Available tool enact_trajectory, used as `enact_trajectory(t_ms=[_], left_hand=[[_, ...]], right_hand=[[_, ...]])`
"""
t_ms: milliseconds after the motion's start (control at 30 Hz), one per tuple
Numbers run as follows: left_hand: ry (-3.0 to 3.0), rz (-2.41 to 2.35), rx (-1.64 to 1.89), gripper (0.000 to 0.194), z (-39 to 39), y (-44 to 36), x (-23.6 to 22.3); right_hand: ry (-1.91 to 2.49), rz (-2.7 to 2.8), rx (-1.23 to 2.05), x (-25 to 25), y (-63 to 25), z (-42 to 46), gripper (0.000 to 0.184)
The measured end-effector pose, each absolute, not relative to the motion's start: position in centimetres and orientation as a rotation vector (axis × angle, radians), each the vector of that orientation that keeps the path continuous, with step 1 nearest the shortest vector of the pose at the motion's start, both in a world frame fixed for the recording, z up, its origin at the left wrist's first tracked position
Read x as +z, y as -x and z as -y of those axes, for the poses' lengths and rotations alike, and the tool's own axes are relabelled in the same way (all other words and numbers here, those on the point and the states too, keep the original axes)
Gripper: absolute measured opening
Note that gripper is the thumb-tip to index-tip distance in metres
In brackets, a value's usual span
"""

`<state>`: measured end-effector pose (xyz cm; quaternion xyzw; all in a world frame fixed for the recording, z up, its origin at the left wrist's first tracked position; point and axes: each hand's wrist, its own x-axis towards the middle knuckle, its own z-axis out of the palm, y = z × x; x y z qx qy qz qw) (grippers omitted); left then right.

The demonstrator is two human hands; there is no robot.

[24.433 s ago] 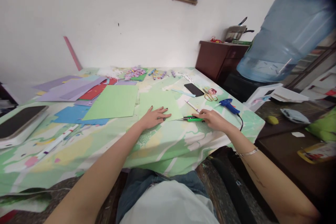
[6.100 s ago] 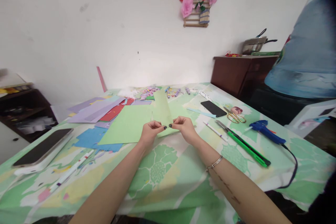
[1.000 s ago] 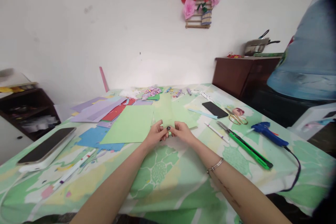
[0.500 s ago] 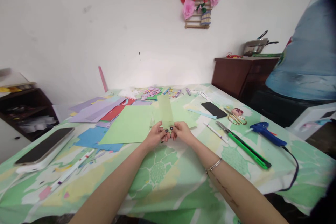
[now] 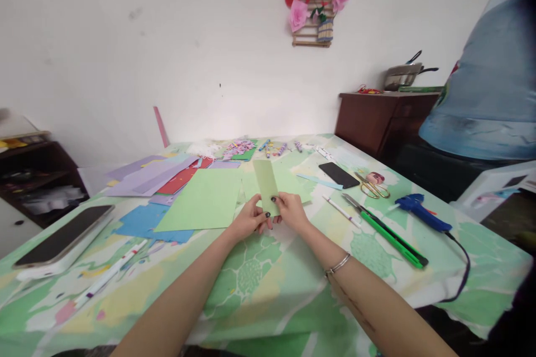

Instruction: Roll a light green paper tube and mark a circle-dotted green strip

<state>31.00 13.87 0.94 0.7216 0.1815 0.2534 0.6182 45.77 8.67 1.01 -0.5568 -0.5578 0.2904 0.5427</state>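
Note:
A narrow strip of light green paper (image 5: 265, 178) stands tilted up between my two hands above the table. My left hand (image 5: 250, 218) pinches its lower left corner, thumb in front. Gripping the lower right edge is my right hand (image 5: 292, 211), its thumb pressed on the paper's face and the other fingers behind it. A large light green sheet (image 5: 205, 198) lies flat just left of the hands, over blue paper (image 5: 138, 221). Another green sheet (image 5: 288, 181) lies behind the strip, partly hidden by it and by my right hand.
To the right lie a white pen (image 5: 341, 211), a green utility knife (image 5: 389, 234), gold scissors (image 5: 372, 186), a black phone (image 5: 339, 174) and a blue glue gun (image 5: 425, 213) with a cord. Purple sheets (image 5: 142, 178) and a second phone (image 5: 62, 234) are on the left.
The strip has tipped in my hands, so its face shows more and its top edge sits lower. My right thumb has moved up onto its face. The view has shifted slightly.

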Motion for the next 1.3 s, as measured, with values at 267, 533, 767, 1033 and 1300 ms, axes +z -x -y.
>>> enact_trajectory(t_ms=[267,533,767,1033,1300], left_hand=[[-1.520,-0.471,0.761,0.036,-14.1,-31.0,1.3],[-1.521,-0.513,0.853,0.030,-13.9,-30.9,1.8],[-1.598,-0.590,0.815,0.022,-13.4,-31.1,2.0],[-1.552,-0.552,0.823,0.030,-14.4,-30.9,1.6],[-1.662,-0.691,0.941,0.032,-14.5,-31.3,1.4]], right_hand=[[1.307,1.313,0.769,1.2,-45.8,-9.1,0.024],[1.359,1.438,0.788,1.4,-45.6,-8.9,0.012],[1.442,1.490,0.682,1.4,-45.5,-8.5,0.013],[1.402,1.580,0.731,1.2,-45.8,-8.9,0.019],[1.388,1.531,0.730,1.5,-45.1,-8.6,0.020]])
